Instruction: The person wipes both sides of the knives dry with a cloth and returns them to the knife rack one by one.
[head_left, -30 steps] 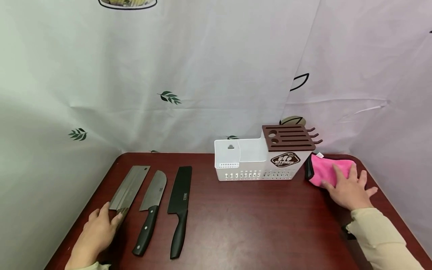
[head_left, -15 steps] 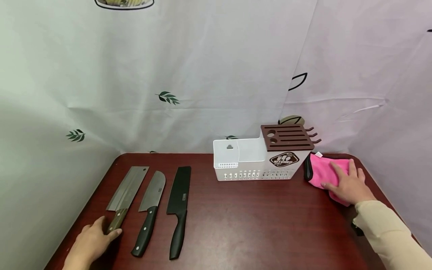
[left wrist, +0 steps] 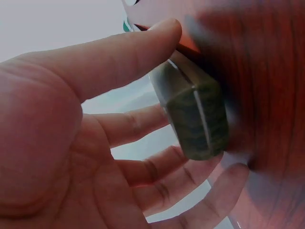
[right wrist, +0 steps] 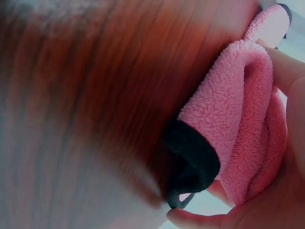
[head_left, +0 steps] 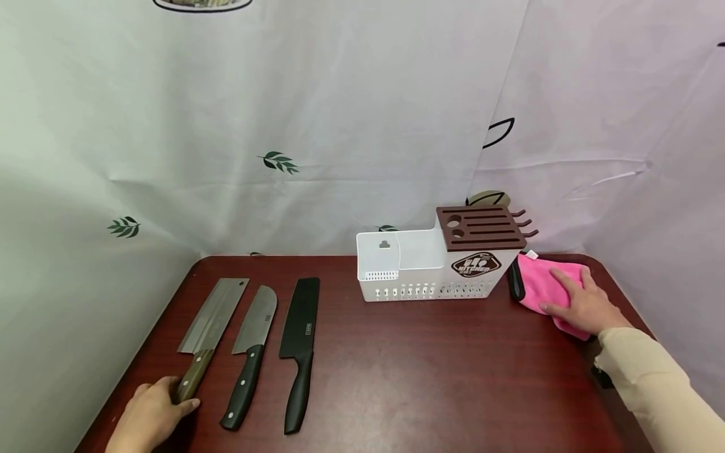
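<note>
At the left of the table, a cleaver (head_left: 214, 314) with a wide steel blade and a wooden handle lies flat. My left hand (head_left: 148, 412) holds the end of its handle (left wrist: 195, 114), thumb on one side and fingers on the other. To its right lie a steel knife (head_left: 247, 358) with a riveted black handle and an all-black knife (head_left: 300, 352). At the far right, my right hand (head_left: 589, 308) grips a pink cloth (head_left: 540, 283) with black trim. In the right wrist view the cloth is bunched in folds between thumb and fingers.
A white perforated holder (head_left: 396, 290) with a brown slotted top (head_left: 481, 226) and side hooks stands at the back, just left of the cloth. Dark red wood forms the table (head_left: 430, 371). A white printed curtain (head_left: 340, 113) hangs round the back and sides.
My left hand has slid down the cleaver's handle toward its end. My right hand's spread fingers have drawn together and gathered the cloth. The knives and holder stay put.
</note>
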Tool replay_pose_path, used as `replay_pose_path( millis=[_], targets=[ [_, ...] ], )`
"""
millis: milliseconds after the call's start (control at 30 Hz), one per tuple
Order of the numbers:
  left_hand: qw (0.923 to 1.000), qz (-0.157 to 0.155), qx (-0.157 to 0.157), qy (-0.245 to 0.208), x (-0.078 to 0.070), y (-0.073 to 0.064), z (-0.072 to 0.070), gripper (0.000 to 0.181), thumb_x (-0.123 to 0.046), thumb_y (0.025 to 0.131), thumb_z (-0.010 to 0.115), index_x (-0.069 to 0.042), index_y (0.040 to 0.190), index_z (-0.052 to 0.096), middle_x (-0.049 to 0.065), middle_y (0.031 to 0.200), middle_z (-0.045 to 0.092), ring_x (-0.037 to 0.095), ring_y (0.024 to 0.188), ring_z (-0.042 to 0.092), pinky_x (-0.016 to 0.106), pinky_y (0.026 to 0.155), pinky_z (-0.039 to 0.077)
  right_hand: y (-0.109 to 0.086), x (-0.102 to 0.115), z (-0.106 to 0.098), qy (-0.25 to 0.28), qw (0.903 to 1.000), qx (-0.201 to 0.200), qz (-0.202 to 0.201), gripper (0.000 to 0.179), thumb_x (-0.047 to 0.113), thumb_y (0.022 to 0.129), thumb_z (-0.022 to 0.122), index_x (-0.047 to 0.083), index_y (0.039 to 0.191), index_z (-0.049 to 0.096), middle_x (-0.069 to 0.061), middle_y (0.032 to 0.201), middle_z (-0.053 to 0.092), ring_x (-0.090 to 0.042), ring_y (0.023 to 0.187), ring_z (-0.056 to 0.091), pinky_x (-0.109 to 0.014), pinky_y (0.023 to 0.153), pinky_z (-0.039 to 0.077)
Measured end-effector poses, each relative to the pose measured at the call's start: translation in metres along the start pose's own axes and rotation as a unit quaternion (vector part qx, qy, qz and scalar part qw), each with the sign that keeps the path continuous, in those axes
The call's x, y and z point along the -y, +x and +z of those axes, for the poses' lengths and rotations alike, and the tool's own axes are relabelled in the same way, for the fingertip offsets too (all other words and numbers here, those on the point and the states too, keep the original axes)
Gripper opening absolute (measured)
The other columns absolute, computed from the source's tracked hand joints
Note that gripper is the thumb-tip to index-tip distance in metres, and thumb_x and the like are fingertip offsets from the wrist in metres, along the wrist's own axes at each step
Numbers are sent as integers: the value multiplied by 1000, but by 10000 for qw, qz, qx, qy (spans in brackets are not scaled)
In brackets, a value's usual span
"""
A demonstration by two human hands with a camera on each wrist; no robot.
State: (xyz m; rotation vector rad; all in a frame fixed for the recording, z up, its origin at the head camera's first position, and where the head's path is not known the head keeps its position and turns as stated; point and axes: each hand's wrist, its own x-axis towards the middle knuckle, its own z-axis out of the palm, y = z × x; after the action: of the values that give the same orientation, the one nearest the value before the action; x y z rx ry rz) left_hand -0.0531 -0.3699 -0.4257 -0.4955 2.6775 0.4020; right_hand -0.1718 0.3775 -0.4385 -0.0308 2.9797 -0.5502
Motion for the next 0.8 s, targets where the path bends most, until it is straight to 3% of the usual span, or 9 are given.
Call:
replay_pose_path(
  millis=[267, 533, 800],
  targets=[
    [10000, -62, -11, -60, 0, -1, 1, 81, -34, 86, 78, 23, 129, 41, 37, 105, 55, 45, 98, 53, 60, 83, 46, -1, -2, 1, 106, 9997, 98, 207, 94, 54, 92, 63, 2, 156, 18, -45, 151, -7, -73, 129, 10, -88, 84, 24],
    [9999, -61, -33, -99, 1, 3, 3, 75, -31, 86, 78, 23, 125, 44, 30, 97, 61, 37, 86, 60, 55, 76, 48, 0, -4, 1, 47, 9995, 187, 244, 95, 58, 93, 59, 4, 158, 14, -45, 152, -5, -73, 125, 18, -86, 83, 26],
    [9986, -55, 283, -433, 1, 7, 6, 58, -24, 90, 69, 22, 116, 43, 20, 85, 58, 30, 76, 55, 47, 70, 47, 2, -3, 5, -68, 9998, -141, -112, 80, 43, 95, 64, -3, 151, 29, -51, 147, 9, -75, 126, 21, -79, 97, 27]
  ],
)
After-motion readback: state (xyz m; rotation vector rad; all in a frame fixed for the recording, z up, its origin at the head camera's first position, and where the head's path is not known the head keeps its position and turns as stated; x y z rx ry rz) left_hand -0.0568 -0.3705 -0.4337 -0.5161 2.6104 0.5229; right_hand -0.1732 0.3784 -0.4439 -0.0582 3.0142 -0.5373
